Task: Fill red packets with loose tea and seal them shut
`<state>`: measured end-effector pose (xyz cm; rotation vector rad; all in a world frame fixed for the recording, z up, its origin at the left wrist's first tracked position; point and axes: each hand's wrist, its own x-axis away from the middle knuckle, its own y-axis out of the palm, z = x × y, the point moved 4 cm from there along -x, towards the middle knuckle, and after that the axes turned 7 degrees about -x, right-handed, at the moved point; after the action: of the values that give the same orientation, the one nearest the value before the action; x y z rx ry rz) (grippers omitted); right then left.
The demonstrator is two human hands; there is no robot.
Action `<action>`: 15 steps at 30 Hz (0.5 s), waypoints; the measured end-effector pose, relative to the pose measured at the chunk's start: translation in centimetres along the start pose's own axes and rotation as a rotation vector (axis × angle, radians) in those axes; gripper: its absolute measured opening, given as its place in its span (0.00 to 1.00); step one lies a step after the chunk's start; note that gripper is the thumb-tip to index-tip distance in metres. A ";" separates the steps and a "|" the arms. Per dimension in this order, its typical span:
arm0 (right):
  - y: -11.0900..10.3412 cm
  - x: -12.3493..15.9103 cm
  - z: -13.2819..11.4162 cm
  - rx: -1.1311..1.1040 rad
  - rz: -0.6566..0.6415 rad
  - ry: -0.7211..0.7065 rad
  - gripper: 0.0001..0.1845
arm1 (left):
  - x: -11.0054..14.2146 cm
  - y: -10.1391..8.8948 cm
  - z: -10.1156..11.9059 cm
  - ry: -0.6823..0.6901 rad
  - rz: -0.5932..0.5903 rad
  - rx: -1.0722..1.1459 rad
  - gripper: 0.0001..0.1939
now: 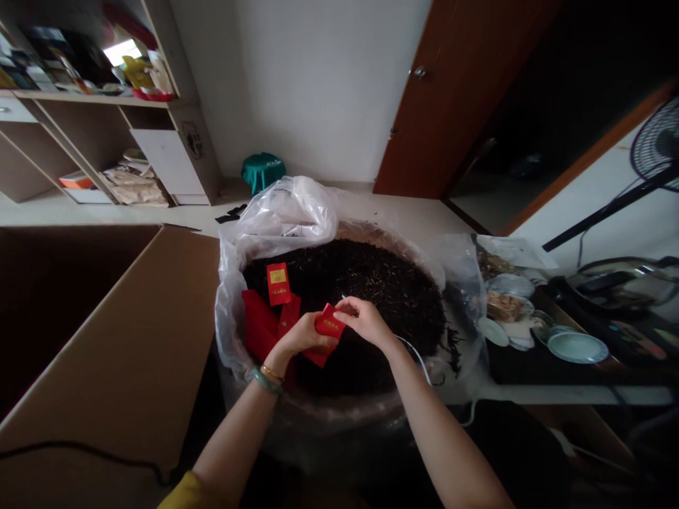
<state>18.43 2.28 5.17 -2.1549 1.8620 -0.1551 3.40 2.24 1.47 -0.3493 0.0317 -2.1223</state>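
My left hand (303,335) is closed around a small red packet (329,324) with gold lettering, held above a wide round tub. At the packet's upper right edge, the fingers of my right hand (365,318) are pinched together on it. Dark, dry strands that look like loose tea leaves (371,276) fill the tub, which is lined with a clear plastic bag (297,205). On the leaves at the left lie a red packet with a yellow label (277,283) and more red packaging (259,325), partly hidden by my left hand and wrist.
A large open cardboard box (180,304) stands close on the left. To the right, a low table holds several dishes (577,346) and a glass lid (626,283). A teal-covered stool (264,170) is behind the tub; a fan (658,141) stands far right. A white cord (419,357) runs along the tub's right side.
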 end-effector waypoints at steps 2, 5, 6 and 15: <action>-0.2 -0.1 0.0 -0.037 -0.041 0.037 0.14 | 0.0 -0.1 0.0 0.033 -0.009 -0.069 0.20; -0.6 -0.1 -0.2 -0.070 -0.203 0.104 0.15 | 0.1 0.0 0.1 0.083 -0.061 -0.118 0.23; -0.8 -0.1 -0.2 -0.059 -0.261 0.125 0.13 | 0.1 0.0 0.2 0.095 -0.082 -0.125 0.24; -0.1 0.1 -0.9 0.147 -0.762 0.421 0.17 | 0.7 0.4 0.5 0.066 -0.257 -0.275 0.30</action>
<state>18.32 2.10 6.07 -2.7500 1.0280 -0.9239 3.50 1.51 2.02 -0.4651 0.3358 -2.3889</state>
